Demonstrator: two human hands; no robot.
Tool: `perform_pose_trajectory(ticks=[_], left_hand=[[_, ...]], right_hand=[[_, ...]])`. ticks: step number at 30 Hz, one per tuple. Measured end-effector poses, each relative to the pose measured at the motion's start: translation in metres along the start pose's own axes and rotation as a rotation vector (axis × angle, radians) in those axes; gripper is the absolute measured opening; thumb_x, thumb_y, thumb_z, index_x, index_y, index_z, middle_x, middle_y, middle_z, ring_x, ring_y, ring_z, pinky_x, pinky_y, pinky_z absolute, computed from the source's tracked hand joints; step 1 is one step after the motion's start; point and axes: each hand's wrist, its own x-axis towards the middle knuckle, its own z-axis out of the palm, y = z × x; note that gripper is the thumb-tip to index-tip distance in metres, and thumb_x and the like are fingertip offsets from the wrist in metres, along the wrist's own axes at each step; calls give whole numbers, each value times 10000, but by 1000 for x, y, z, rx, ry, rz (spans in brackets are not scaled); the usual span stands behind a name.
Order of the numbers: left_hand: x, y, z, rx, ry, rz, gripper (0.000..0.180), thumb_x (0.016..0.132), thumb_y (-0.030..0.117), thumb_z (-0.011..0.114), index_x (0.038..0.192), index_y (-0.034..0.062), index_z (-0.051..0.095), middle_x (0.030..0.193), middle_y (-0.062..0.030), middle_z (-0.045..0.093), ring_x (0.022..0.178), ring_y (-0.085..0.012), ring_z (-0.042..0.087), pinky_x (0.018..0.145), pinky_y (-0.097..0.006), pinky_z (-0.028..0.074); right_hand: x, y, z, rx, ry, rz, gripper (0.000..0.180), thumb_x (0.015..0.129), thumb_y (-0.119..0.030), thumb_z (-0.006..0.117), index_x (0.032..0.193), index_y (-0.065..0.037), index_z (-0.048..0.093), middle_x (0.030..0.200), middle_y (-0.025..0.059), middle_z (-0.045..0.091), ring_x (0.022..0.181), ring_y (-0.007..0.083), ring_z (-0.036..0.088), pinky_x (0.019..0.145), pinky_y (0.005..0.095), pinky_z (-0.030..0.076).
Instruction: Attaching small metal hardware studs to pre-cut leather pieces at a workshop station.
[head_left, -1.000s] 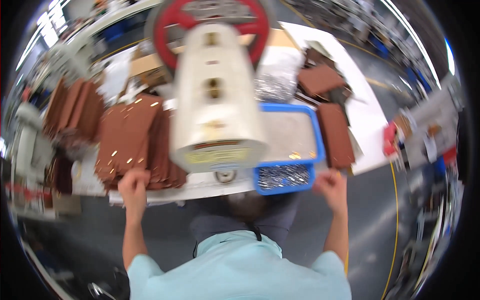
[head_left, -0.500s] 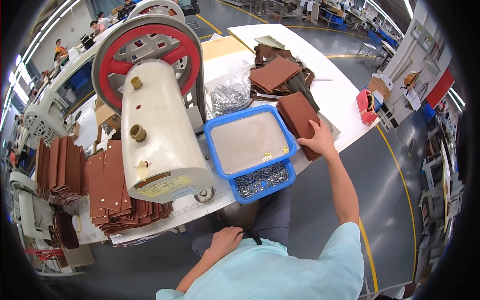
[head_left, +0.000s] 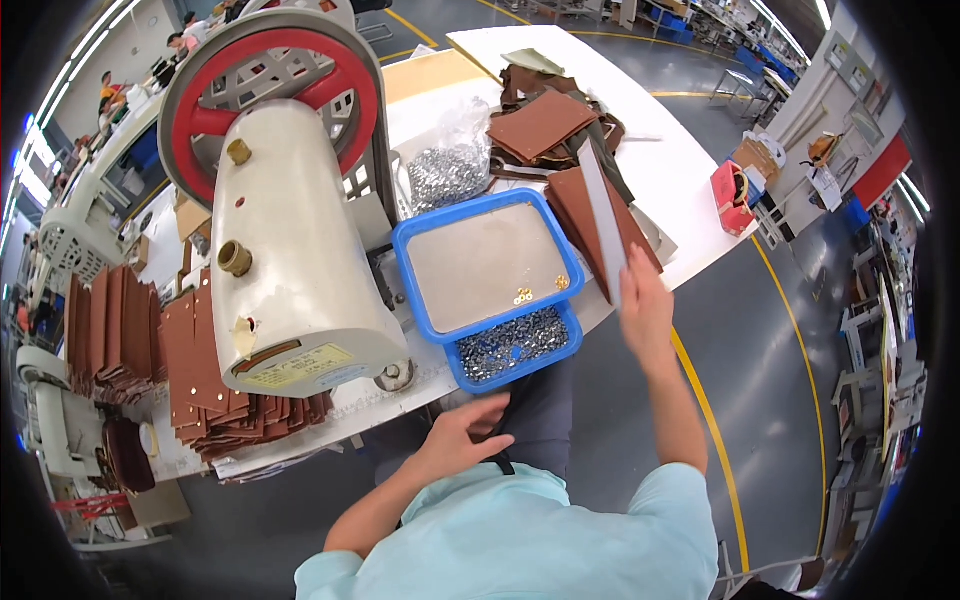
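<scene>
1. A brown leather panel (head_left: 603,215) is held on edge by the right hand (head_left: 645,305), fingers closed on its near end, just right of the blue tray (head_left: 487,262).
2. The left hand (head_left: 468,432) rests near the body, fingers loosely spread, holding nothing.
3. A cream press machine (head_left: 290,260) stands on the bench (head_left: 690,160), left of the tray.

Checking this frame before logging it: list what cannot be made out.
Head view only:
- Right hand: fingertips hidden behind the brown panel it lifts.
- Machine: its working point hidden under its cream body.
- Small parts in the blue tray: too small to identify.
- Left hand: grip unclear, at the lap.
</scene>
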Motion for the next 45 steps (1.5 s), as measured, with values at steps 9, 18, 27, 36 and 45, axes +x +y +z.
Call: perform_pose_trajectory(ticks=[9,18,27,36,45], left_hand=[[57,14,-6,-411,336,67,384,947,55,672,1317,14,575,1263,-111,671,1129,-177,644,920,-329,533],[25,0,-26,-391,374,-132,278,1044,224,634,1170,-14,700,1003,-42,743,893,-97,664,807,-253,535],[12,20,-29,-335,512,-44,217,1001,99,665,1192,8,714,962,-22,748,858,-72,656,764,-241,534],[10,10,-30,-363,496,-81,262,1012,101,649,1235,-28,696,1023,-46,752,898,-67,662,784,-232,540],[9,9,-23,-478,383,-73,296,1006,114,671,1263,-32,683,1079,-58,745,929,-86,673,834,-248,558]], right_hand=[[-154,-96,2,247,-481,-502,410,832,-205,778,1163,26,707,1316,236,646,1229,398,628,1045,471,514],[15,-28,57,272,-528,-59,162,842,-83,770,986,-9,781,885,139,763,806,221,744,741,314,575],[57,-27,114,-26,-809,-135,109,759,-96,772,833,-19,794,787,156,753,734,298,737,743,380,591],[-2,-93,66,474,-657,-119,73,786,-49,722,851,-24,746,822,145,725,738,326,699,713,391,569],[-63,-112,57,478,-514,-380,135,795,-25,779,923,-48,744,1071,83,683,1014,267,626,848,357,521]])
